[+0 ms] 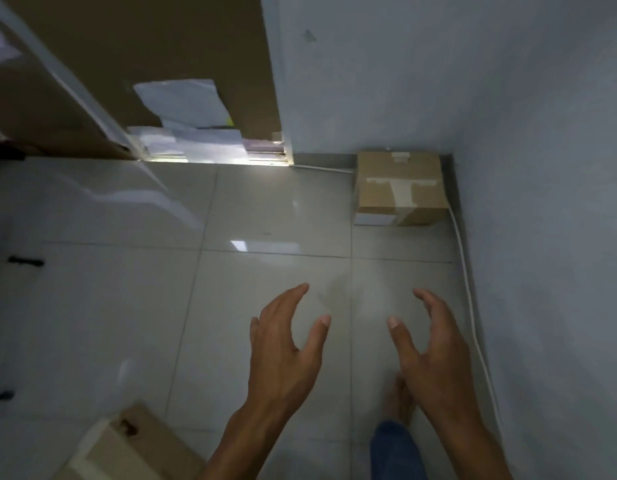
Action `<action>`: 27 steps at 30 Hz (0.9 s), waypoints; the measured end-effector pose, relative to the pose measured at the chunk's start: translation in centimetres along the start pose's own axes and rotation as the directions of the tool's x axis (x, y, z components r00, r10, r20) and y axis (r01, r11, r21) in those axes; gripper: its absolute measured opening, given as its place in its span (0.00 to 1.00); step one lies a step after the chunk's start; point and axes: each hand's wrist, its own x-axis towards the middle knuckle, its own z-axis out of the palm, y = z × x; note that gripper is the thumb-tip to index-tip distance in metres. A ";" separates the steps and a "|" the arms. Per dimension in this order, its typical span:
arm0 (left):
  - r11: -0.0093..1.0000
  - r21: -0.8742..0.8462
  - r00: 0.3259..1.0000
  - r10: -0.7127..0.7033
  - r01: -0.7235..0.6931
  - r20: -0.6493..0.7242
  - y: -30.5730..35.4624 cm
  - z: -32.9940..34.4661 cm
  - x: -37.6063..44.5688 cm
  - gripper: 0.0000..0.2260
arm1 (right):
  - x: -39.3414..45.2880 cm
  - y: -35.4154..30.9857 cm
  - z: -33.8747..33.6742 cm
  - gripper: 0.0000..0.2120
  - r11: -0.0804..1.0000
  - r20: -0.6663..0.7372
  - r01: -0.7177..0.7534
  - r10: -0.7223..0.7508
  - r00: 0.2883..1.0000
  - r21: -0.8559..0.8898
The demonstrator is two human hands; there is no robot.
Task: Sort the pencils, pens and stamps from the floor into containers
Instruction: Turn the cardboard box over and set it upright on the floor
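Observation:
My left hand [286, 344] and my right hand [431, 341] are held out over the grey tiled floor [272, 216], palms facing each other, fingers spread and curved, nothing in either. Two small dark things lie on the floor at the far left, one dark object [25, 261] higher up and another dark object [0, 395] lower down; both are too blurred to name. No pens, pencils or stamps can be made out. A light cardboard container [127, 445] sits at the bottom left, partly cut off.
A taped cardboard box [400, 188] stands in the corner against the grey wall [507, 133]. A white cable [473, 306] runs along the right wall. Large brown cardboard sheets [144, 39] with papers lean at the back left. My bare foot [398, 403] is below the right hand.

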 end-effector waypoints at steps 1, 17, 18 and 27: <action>1.000 0.003 1.000 -0.011 0.011 -0.009 -1.0 -2.1 -1.1 0.24 | -1.9 -0.6 1.1 0.26 1.000 0.009 -0.001 0.001 1.000 0.001; 0.959 0.036 0.957 -0.277 0.281 -0.084 -15.9 -24.1 -13.4 0.18 | -22.3 -6.1 14.3 0.22 0.998 0.062 -0.009 0.005 0.998 0.057; 0.947 0.000 0.942 -0.321 0.323 -0.095 -16.8 -24.1 -14.0 0.17 | -22.8 -5.7 14.8 0.21 0.998 0.090 -0.010 0.004 0.996 0.062; 0.786 -0.189 0.773 -0.616 0.589 -0.153 -26.4 -23.3 -20.3 0.15 | -28.0 -0.1 22.0 0.19 0.983 0.341 -0.165 0.129 0.931 0.077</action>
